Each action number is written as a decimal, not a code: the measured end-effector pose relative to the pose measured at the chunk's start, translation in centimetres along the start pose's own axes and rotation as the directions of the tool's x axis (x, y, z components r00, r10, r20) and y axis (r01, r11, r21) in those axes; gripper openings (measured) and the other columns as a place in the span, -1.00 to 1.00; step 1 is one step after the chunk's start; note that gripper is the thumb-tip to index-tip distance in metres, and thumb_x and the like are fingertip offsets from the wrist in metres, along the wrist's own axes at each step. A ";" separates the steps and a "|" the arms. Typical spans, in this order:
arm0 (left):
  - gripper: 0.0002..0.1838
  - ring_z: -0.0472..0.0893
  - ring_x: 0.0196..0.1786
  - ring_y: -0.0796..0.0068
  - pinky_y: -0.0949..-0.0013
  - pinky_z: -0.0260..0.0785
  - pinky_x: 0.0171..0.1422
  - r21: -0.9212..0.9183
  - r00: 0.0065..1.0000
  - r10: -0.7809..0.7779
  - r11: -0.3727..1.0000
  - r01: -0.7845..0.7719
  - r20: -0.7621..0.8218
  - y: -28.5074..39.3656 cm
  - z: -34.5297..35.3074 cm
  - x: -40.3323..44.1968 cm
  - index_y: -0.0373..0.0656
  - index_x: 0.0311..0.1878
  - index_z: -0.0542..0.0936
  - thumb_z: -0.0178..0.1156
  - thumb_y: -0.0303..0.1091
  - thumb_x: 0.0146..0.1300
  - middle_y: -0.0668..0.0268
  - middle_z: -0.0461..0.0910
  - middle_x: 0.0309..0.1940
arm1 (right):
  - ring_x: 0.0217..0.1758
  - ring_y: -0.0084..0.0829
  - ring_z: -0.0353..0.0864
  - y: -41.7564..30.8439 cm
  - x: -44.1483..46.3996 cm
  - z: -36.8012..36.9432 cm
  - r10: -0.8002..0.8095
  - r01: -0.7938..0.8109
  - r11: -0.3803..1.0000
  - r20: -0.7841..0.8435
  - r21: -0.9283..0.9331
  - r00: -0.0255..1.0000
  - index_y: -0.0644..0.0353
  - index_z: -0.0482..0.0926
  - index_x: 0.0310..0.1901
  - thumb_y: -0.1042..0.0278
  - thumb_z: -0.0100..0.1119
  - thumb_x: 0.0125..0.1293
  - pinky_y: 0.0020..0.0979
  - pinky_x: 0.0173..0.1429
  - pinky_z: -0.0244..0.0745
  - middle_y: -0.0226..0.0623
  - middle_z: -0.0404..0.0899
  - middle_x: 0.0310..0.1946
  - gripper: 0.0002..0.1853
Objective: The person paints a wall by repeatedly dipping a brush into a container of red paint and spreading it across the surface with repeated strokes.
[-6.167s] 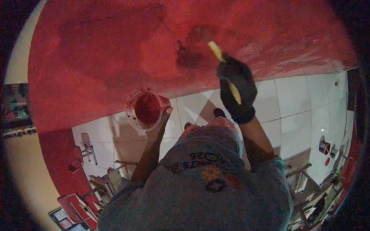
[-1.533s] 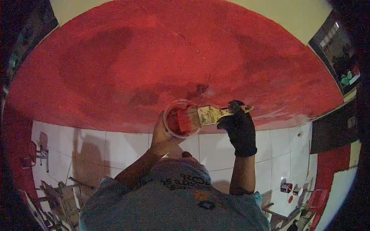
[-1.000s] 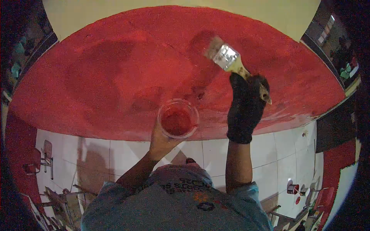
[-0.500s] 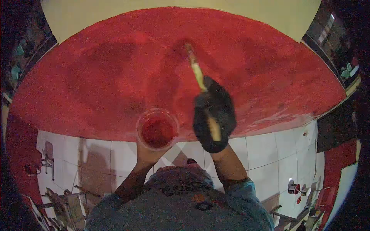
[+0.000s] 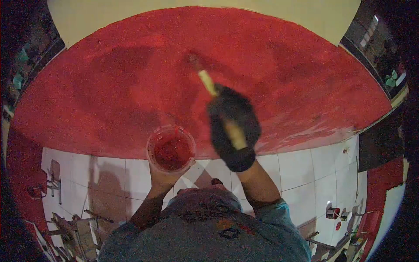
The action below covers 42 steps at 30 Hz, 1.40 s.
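Note:
My right hand [image 5: 235,126], in a black glove, is closed around the handle of a paintbrush [image 5: 207,83]. The brush points up and to the left, its dark tip at the red painted wall [image 5: 244,56]; whether the bristles touch is hard to tell. Wet-looking darker patches spread over the red. My bare left hand [image 5: 163,177] holds a clear plastic tub [image 5: 171,149] of red paint from below, close to the wall's lower edge. Most of its fingers are hidden beneath the tub.
Above the red lies a cream wall band [image 5: 205,3]. White floor tiles [image 5: 297,170] run along the wall's foot. Chairs and frames [image 5: 78,231] stand at lower left; an open paint can [image 5: 334,213] sits on the floor at lower right.
The brush and my right hand have moved left, the brush leaning further left. The tub in my left hand has shifted slightly left.

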<state>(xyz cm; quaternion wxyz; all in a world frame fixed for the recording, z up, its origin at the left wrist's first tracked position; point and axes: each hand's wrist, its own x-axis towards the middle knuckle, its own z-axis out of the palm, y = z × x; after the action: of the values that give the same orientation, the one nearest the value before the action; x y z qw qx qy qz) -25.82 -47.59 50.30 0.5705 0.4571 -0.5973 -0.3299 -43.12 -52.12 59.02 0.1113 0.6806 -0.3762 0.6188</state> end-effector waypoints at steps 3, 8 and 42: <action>0.05 0.32 0.15 0.29 0.21 0.21 0.22 0.086 0.991 0.131 0.988 -0.129 -0.008 -0.3 -0.4 -0.3 -0.17 0.20 0.07 0.53 -0.31 -0.39 0.17 0.26 0.09 | -0.30 -0.46 0.51 1.2 1.0 -2.2 0.382 -0.363 0.924 -0.304 0.120 0.873 0.24 0.54 -0.32 0.59 0.06 0.12 -0.44 -0.18 0.40 -0.28 0.57 -0.35 -0.90; 0.07 0.35 0.11 0.29 0.22 0.27 0.18 -0.002 0.998 0.047 0.999 -0.047 -0.031 -1.7 -1.6 -0.5 -0.14 0.21 0.04 0.52 -0.33 -0.39 0.18 0.26 0.09 | -0.28 -0.36 0.53 1.1 -1.0 -2.0 0.359 -0.382 0.924 -0.286 -0.030 0.889 0.27 0.53 -0.32 0.54 0.05 0.15 -0.39 -0.15 0.41 -0.19 0.56 -0.32 -0.92; 0.04 0.41 0.08 0.29 0.22 0.27 0.18 -0.124 0.984 -0.112 0.984 0.129 0.140 -0.9 -8.6 -1.9 -0.14 0.20 0.05 0.52 -0.35 -0.37 0.18 0.34 0.04 | -0.27 -0.42 0.50 3.4 -0.2 0.6 -0.012 -0.139 0.943 -0.450 -0.302 0.893 0.30 0.52 -0.35 0.50 -0.02 0.20 -0.39 -0.14 0.40 -0.25 0.54 -0.36 -0.88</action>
<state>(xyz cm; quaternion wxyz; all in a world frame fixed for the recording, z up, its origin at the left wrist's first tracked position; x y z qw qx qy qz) -17.36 -45.10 49.88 0.5375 0.4308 -0.5819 -0.4323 -44.86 -54.81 57.65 0.2849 0.4800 -0.4601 0.6904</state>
